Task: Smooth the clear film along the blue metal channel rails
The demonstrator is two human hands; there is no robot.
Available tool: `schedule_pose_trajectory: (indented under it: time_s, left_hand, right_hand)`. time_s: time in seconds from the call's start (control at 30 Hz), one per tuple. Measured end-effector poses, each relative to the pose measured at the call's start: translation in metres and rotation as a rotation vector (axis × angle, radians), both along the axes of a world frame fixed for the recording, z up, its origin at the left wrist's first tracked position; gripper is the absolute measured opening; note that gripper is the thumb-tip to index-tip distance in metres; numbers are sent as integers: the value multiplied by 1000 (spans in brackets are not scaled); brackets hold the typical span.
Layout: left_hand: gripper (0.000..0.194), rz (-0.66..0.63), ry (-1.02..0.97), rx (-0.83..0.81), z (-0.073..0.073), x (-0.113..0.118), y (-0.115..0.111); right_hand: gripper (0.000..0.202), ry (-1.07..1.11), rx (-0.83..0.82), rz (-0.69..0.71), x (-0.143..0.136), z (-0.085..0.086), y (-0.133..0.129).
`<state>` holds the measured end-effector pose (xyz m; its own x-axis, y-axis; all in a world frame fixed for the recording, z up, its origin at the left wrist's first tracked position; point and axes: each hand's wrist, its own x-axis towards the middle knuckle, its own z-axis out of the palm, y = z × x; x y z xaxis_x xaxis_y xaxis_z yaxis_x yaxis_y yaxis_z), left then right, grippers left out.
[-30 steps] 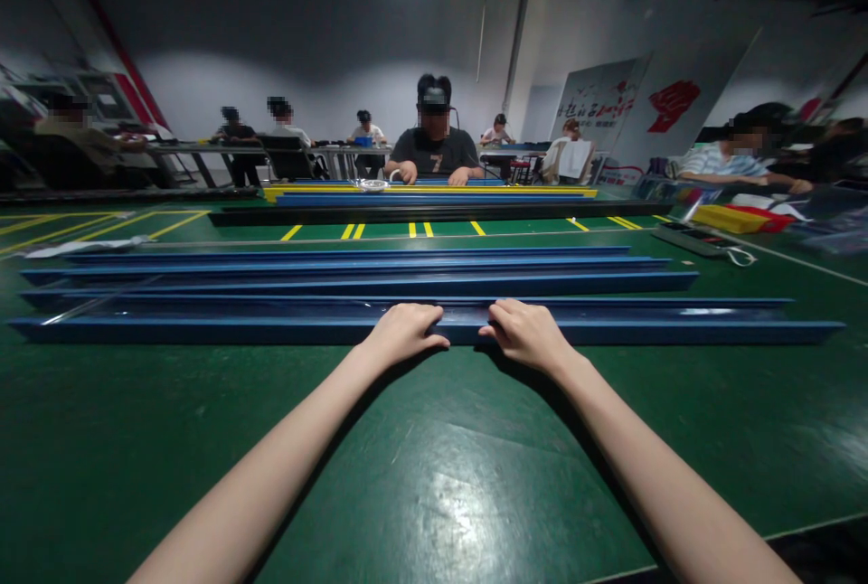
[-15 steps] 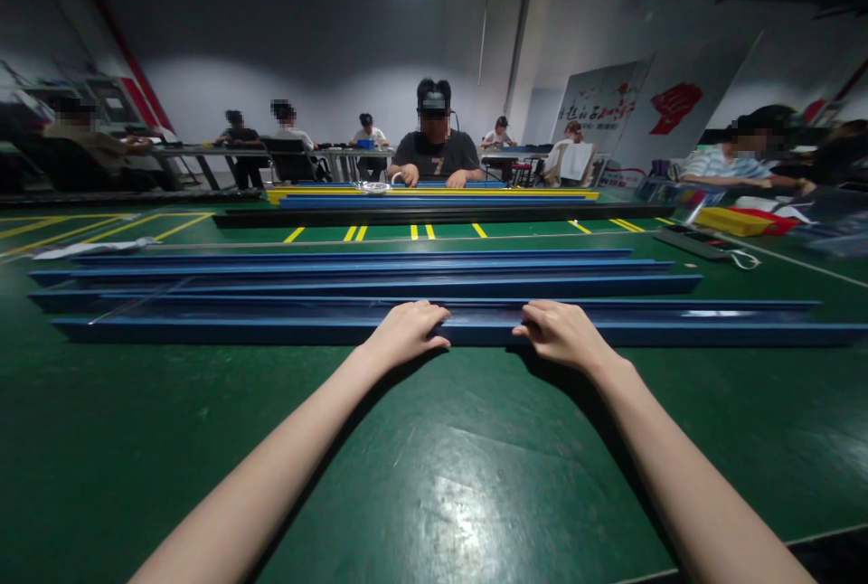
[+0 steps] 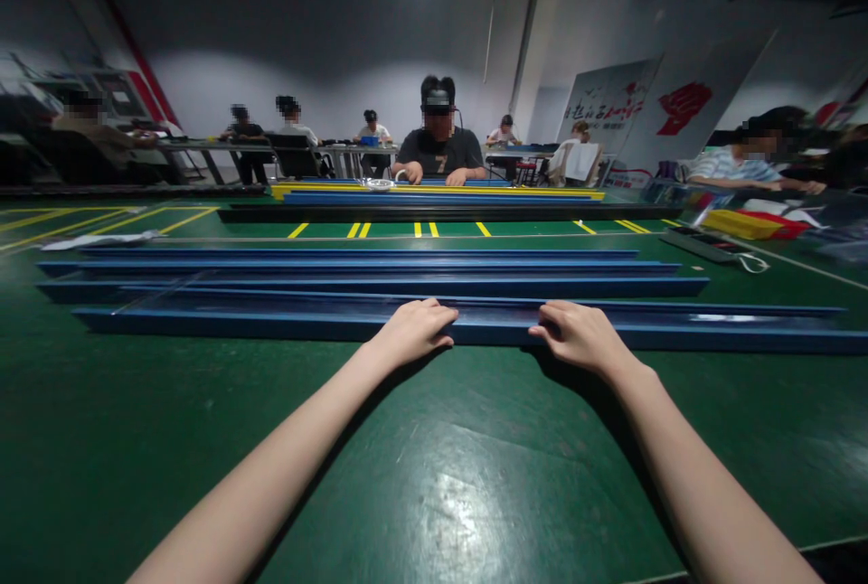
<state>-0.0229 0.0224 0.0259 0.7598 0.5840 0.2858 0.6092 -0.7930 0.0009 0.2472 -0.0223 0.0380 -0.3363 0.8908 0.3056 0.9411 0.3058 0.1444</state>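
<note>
A long blue channel strip (image 3: 271,325) lies across the green table in front of me, its open side up. My left hand (image 3: 419,331) grips its near wall left of the middle, thumb outside and fingers over the edge. A short way to the right, my right hand (image 3: 576,331) closes on the same wall in a like grip. Just behind lie several more blue channels, the nearest of them a slightly slanted blue channel (image 3: 576,287). A thin clear band (image 3: 159,291) crosses the left ends of the channels.
The green table (image 3: 434,439) bears yellow line marks. Beyond are a black strip (image 3: 407,214), a yellow strip (image 3: 529,193) and a co-worker (image 3: 439,150) seated opposite. At right lie a dark phone-like object (image 3: 709,245) and a yellow tray (image 3: 739,223); a white sheet (image 3: 101,240) is at left.
The front channel has shifted to the right and turned slightly, its right end now nearer me. Both hands have moved a little to the right with it, keeping their grip.
</note>
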Motion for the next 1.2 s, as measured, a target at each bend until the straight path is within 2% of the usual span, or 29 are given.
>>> schedule_pose_trajectory:
  time_s: [0.2, 0.5, 0.7, 0.87, 1.2]
  left_hand:
    - [30, 33, -3, 6, 0, 1, -3]
    - [31, 74, 70, 33, 2, 3, -4]
    - [32, 89, 78, 18, 3, 2, -4]
    - [37, 115, 63, -22, 3, 0, -3]
    - [31, 104, -26, -66, 4, -2, -2]
  right_hand:
    - [31, 24, -14, 39, -7, -5, 0]
    - [30, 11, 114, 200, -47, -13, 5]
    - [28, 40, 125, 202, -48, -18, 7]
    - [27, 43, 128, 212, -47, -15, 10]
    - [25, -20, 110, 252, -46, -11, 12]
